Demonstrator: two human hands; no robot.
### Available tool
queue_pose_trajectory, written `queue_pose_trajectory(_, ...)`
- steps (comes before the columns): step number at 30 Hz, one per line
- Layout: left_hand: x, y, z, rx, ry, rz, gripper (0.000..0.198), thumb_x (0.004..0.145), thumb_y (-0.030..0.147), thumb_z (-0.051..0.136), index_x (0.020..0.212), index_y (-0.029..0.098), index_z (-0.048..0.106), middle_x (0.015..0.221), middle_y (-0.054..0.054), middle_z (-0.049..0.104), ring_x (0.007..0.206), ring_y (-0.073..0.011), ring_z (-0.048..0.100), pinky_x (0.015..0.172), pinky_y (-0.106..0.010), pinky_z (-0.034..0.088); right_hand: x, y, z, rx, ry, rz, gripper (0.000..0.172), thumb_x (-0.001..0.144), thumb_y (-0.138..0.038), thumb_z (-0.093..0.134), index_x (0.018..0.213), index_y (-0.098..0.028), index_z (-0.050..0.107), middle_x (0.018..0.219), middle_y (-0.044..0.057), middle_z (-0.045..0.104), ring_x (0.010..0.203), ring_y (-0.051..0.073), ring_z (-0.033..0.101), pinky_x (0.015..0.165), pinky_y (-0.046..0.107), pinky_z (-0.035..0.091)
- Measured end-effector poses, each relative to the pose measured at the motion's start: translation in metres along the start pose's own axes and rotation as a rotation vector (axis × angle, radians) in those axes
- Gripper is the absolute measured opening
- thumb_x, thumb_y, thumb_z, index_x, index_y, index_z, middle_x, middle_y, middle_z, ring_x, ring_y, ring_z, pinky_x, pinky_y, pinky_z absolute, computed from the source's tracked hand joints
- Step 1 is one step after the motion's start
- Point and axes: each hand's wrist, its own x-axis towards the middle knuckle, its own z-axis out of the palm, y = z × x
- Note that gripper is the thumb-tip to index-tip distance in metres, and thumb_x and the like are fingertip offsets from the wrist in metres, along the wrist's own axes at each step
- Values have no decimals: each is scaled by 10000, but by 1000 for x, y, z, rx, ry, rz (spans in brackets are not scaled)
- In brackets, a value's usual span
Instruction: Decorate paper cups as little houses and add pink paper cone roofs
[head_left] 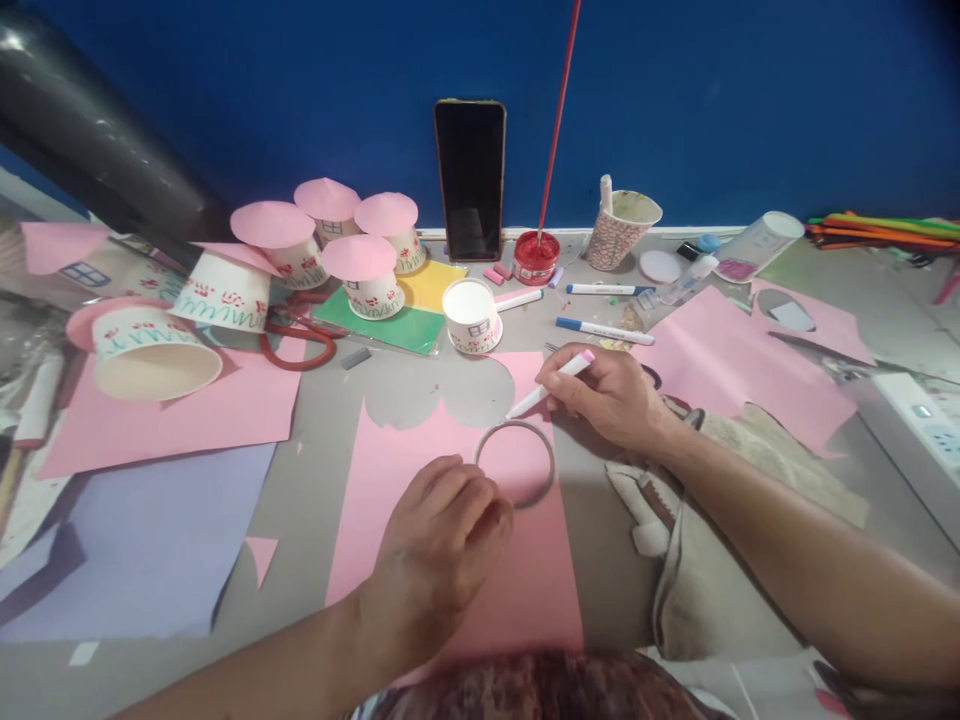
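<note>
Four upright cups with pink roofs (367, 270) were counted, along with two tipped cups (142, 345) lying on their sides, one roofless upturned cup (471, 315) and one patterned cup (622, 228) standing mouth up. Markers came to four: three loose markers (604, 330) plus one held marker (551, 385). There was one phone (469, 180), one pair of red scissors (300, 325) and one ring (517, 426).
</note>
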Motion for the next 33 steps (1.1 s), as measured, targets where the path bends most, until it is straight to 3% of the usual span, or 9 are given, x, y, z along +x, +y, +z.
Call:
queue_pose_trajectory(8, 1, -2, 0, 7, 1, 14, 220, 921, -35, 581, 901, 165, 671, 847, -36, 715, 810, -182, 624, 928, -410, 554, -8, 2, -10, -70, 62, 71, 243, 962, -387, 630, 814, -203, 686, 634, -6, 714, 525, 128, 585, 528, 250, 429)
queue_pose_trajectory(14, -2, -5, 5, 53, 16, 46, 216, 925, -25, 593, 887, 176, 664, 808, -26, 690, 800, -188, 602, 903, -399, 545, -39, -1, -18, -129, 129, 166, 231, 942, -398, 653, 823, -206, 702, 631, -12, 712, 473, 127, 558, 473, 256, 401)
queue_pose_trajectory(18, -4, -7, 7, 67, 1, 68, 233, 906, -31, 592, 931, 184, 679, 828, -27, 691, 819, -198, 610, 893, -396, 528, -68, -9, -11, -207, 222, 100, 237, 969, -366, 619, 804, -223, 711, 670, 7, 738, 603, 175, 674, 591, 283, 496)
queue_pose_trajectory(24, -5, -8, 5, 51, -49, 46, 254, 910, -28, 568, 902, 200, 681, 808, -10, 691, 805, -194, 609, 870, -377, 495, -99, -21, 9, -414, 291, -62, 197, 947, -239, 563, 819, -238, 713, 754, 13, 786, 699, 190, 743, 648, 279, 527)
queue_pose_trajectory(28, -4, -7, 4, 45, -55, 55, 216, 940, 9, 581, 883, 191, 683, 814, -14, 705, 824, -196, 619, 909, -388, 490, -112, -24, 17, -503, 285, -221, 198, 994, -217, 534, 868, -221, 687, 779, 23, 788, 702, 180, 740, 656, 271, 523)
queue_pose_trajectory(33, -3, -6, 3, 80, -43, 59, 198, 964, 50, 595, 882, 201, 694, 841, -7, 739, 849, -197, 646, 962, -399, 477, -123, -24, 24, -538, 252, -314, 186, 1046, -241, 521, 922, -211, 656, 732, 18, 739, 629, 167, 685, 617, 276, 487)
